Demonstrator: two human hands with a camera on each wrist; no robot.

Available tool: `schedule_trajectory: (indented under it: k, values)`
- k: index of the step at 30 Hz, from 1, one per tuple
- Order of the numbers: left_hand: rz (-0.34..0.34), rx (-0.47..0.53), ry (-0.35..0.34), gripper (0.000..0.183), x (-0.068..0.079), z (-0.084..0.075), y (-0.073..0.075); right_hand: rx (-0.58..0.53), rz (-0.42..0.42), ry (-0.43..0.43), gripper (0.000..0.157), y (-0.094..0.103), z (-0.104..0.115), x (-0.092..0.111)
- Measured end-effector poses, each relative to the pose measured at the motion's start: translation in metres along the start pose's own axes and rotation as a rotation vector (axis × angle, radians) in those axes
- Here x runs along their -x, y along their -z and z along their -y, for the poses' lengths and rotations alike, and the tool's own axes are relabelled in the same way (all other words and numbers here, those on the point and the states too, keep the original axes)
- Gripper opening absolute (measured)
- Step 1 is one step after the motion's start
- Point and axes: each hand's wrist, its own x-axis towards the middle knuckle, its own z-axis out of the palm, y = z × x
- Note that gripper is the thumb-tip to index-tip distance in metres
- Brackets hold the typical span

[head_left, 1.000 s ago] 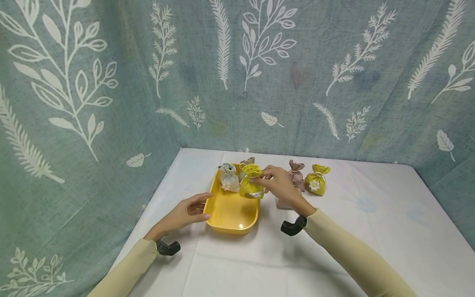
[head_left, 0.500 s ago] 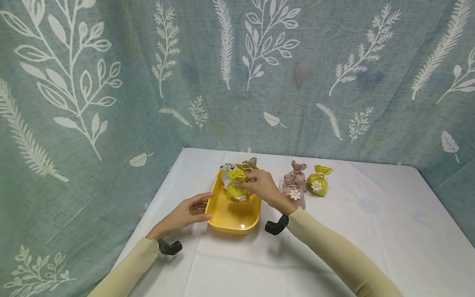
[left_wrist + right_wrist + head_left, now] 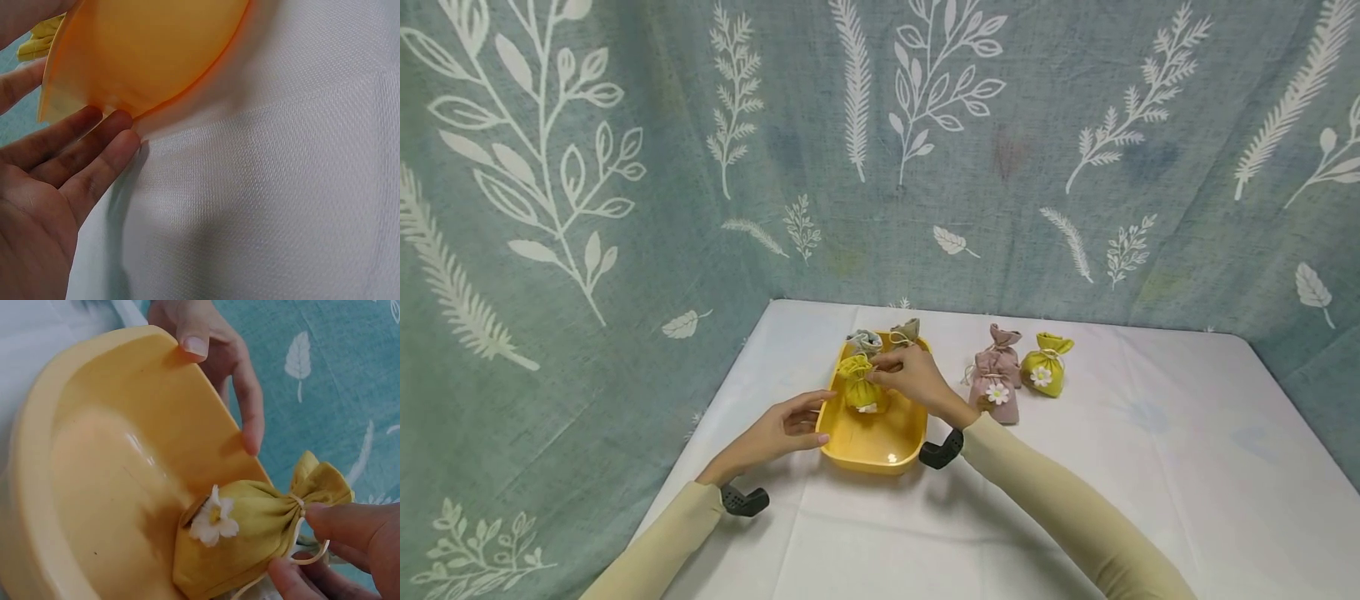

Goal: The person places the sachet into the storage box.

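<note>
My right hand point(image 3: 912, 379) pinches the neck of a yellow-green drawstring pouch point(image 3: 231, 540) with a white flower. The pouch is in the left part of a yellow plastic bin point(image 3: 871, 442); its base appears to touch the bin floor. My left hand point(image 3: 778, 429) rests at the bin's left side, thumb and forefinger at the rim. In the left wrist view its other fingers point(image 3: 103, 159) lie fairly straight against the outer wall. Behind the held pouch stand a grey-white pouch point(image 3: 865, 340) and a brownish pouch point(image 3: 906, 330), both partly hidden.
Right of the bin, two dusky pink pouches point(image 3: 995, 392) lie one in front of the other on the white-covered table point(image 3: 1112, 467). Beside them is another yellow-green pouch point(image 3: 1043, 368). A leaf-patterned curtain point(image 3: 1000, 167) hangs behind and at the left.
My right hand has carried the yellow-green pouch leftward and down into the bin, uncovering the pink pouches. My left hand has stayed at the bin's side.
</note>
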Motion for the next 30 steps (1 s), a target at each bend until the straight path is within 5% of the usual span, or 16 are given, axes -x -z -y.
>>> schedule_trajectory:
  k: [9,20,30]
  values:
    - [-0.004,-0.004,-0.003,0.071,0.0,0.002,-0.001,0.047,0.023,0.029,0.033,0.01,-0.002,0.005]
    - [-0.005,-0.012,-0.007,0.071,-0.002,0.002,0.001,0.084,-0.031,0.051,0.03,0.054,-0.006,0.026]
    - [-0.014,-0.006,0.009,0.071,-0.002,0.001,-0.001,0.087,-0.107,-0.061,0.032,0.094,-0.023,0.063]
